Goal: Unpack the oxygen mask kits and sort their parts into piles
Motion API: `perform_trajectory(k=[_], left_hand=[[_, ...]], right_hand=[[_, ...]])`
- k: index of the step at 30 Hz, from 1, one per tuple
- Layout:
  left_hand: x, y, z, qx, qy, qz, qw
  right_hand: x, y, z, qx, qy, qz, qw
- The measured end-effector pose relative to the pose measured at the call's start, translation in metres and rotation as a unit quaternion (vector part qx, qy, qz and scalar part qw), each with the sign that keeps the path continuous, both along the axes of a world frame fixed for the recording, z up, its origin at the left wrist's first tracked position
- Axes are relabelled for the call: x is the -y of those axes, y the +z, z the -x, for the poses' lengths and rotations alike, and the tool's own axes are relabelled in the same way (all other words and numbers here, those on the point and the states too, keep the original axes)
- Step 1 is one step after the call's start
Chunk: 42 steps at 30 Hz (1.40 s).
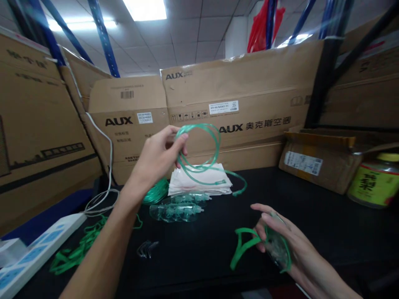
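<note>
My left hand (158,155) is raised above the black table (318,216), its fingers pinched on a coil of green tubing (201,147) that loops up and trails down to the right. Lower right, my right hand (280,238) is curled round a clear face mask (276,247) with a green elastic strap (241,245) hanging from it. Behind the tubing lies a stack of white plastic bags (201,180). Several clear masks (176,207) lie in front of that stack, beside another coil of green tubing (156,192).
Brown AUX cardboard boxes (237,104) wall in the back and left. A smaller open carton (314,160) and a yellow-green tin (375,180) stand at right. A white power strip (37,251), white cable (102,199), loose green straps (77,251) and small clear clips (146,248) lie at left.
</note>
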State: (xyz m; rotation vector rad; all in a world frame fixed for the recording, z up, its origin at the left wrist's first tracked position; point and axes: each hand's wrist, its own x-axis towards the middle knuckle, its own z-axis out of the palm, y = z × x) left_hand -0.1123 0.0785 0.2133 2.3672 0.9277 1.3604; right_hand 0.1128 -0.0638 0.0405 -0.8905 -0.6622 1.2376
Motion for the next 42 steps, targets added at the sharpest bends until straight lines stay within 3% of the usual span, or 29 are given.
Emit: perform_trajectory(k=[3,6,9,12,16,20,23,28,32,35,38,42], left_hand=[[0.033,-0.049,-0.014,-0.095,-0.002,-0.05,0.994],[0.062,-0.103,-0.019,-0.248,-0.067,-0.106,0.961],[0.08,-0.145,-0.009,-0.353,-0.087,-0.063,0.929],[0.087,-0.169,0.009,-0.373,-0.074,-0.007,0.925],[0.085,-0.182,0.021,-0.34,-0.062,0.043,0.938],[0.081,-0.193,0.013,-0.243,0.019,0.037,0.969],[0.078,-0.198,0.002,-0.229,0.054,0.046,0.971],[0.074,-0.193,-0.024,-0.264,0.069,0.074,0.959],[0.071,-0.196,-0.051,-0.281,0.122,0.097,0.947],[0.067,-0.206,-0.057,-0.278,0.09,0.077,0.953],[0.064,-0.211,-0.045,-0.258,0.017,0.06,0.964],[0.062,-0.204,-0.027,-0.248,0.002,0.103,0.963]], right_hand=[[0.007,0.001,-0.012,0.044,-0.01,0.057,0.997],[0.006,-0.005,-0.022,0.094,0.017,0.088,0.992],[0.004,-0.008,-0.029,0.161,0.061,0.114,0.978],[0.002,-0.006,-0.036,0.213,0.081,0.136,0.964],[-0.006,-0.002,-0.047,0.311,0.091,0.165,0.932],[-0.016,0.002,-0.06,0.482,0.071,0.208,0.848],[-0.019,0.008,-0.073,0.57,0.066,0.223,0.788],[-0.019,0.019,-0.087,0.573,0.123,0.224,0.779],[-0.032,0.009,-0.078,0.663,0.083,0.188,0.719],[-0.043,-0.003,-0.067,0.725,0.044,0.133,0.675],[-0.048,-0.011,-0.057,0.725,0.053,0.09,0.681],[-0.051,-0.014,-0.045,0.691,0.095,0.018,0.716]])
